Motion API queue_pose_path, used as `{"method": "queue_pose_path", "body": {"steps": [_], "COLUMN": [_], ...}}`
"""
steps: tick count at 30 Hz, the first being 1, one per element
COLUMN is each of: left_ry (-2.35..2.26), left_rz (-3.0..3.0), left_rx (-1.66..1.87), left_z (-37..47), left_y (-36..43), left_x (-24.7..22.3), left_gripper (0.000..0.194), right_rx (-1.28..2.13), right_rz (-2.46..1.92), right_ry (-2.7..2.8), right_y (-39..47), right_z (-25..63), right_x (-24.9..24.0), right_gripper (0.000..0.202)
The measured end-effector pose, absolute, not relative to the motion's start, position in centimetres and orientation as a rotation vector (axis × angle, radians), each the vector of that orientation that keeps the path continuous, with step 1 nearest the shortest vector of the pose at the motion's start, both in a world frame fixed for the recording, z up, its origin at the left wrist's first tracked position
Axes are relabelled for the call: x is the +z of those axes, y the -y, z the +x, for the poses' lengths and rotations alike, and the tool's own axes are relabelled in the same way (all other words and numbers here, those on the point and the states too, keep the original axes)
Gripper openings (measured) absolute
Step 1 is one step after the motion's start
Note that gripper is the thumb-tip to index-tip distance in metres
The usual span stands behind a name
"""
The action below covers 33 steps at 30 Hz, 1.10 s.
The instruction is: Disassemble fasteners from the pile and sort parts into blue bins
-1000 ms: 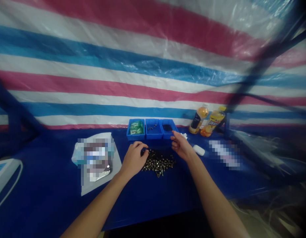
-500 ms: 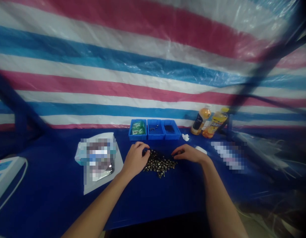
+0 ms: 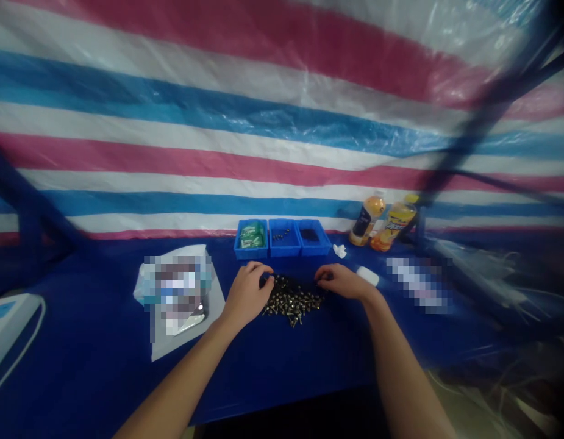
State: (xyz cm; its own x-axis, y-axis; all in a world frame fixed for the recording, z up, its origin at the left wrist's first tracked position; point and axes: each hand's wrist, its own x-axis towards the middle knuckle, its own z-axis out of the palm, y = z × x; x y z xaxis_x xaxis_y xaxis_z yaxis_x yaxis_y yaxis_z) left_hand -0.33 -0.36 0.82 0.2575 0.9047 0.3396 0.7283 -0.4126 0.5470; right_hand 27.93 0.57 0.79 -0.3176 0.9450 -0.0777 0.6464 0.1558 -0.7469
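A heap of small metal screws point(image 3: 293, 302), brassy and dark, lies on the blue tabletop. At its upper left edge is my left hand point(image 3: 250, 291), thumb and forefinger curved almost together; whatever is between them is too dark to make out. My right hand point(image 3: 340, 281) is bent over the upper right side of the heap with its fingers curled in to the thumb. Anything in that pinch is too small to see. Behind the heap stand three blue bins: a left bin point(image 3: 250, 252) with green packets, a middle bin point(image 3: 285, 249) with a few screws, and a right bin point(image 3: 314, 247) with dark small pieces.
Two drink bottles, one dark-labelled point(image 3: 366, 222) and one yellow-capped point(image 3: 394, 227), stand at the back right. Crumpled tissue point(image 3: 340, 250) and a white case point(image 3: 367, 276) lie near my right hand. A white sheet point(image 3: 163, 344) with a blurred packet is at left, beside a white device point(image 3: 11, 323).
My right hand's fingers have drawn in from a stretched reach to a closer curl at the heap's edge. The left hand stays almost where it was. The view has shifted slightly.
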Motion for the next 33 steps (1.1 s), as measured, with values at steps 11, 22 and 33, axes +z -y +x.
{"method": "queue_pose_path", "body": {"steps": [11,22,33], "left_ry": [-1.508,-1.503,-1.508], "left_rz": [2.251,2.254,2.258], "left_rx": [0.928,0.942,0.954], "left_z": [-0.4,-0.3,-0.2], "left_y": [0.3,0.3,0.3], "left_x": [0.8,0.9,0.9], "left_gripper": [0.02,0.02,0.018], "right_rx": [0.436,0.629,1.527], "right_rz": [-1.6,-1.541,-0.867], "right_ry": [1.998,1.766,1.213], "right_y": [-1.4,-1.6,0.2], "right_z": [27.7,26.9,23.8], "right_x": [0.6,0.3,2.4], "right_gripper": [0.025,0.013,0.03]}}
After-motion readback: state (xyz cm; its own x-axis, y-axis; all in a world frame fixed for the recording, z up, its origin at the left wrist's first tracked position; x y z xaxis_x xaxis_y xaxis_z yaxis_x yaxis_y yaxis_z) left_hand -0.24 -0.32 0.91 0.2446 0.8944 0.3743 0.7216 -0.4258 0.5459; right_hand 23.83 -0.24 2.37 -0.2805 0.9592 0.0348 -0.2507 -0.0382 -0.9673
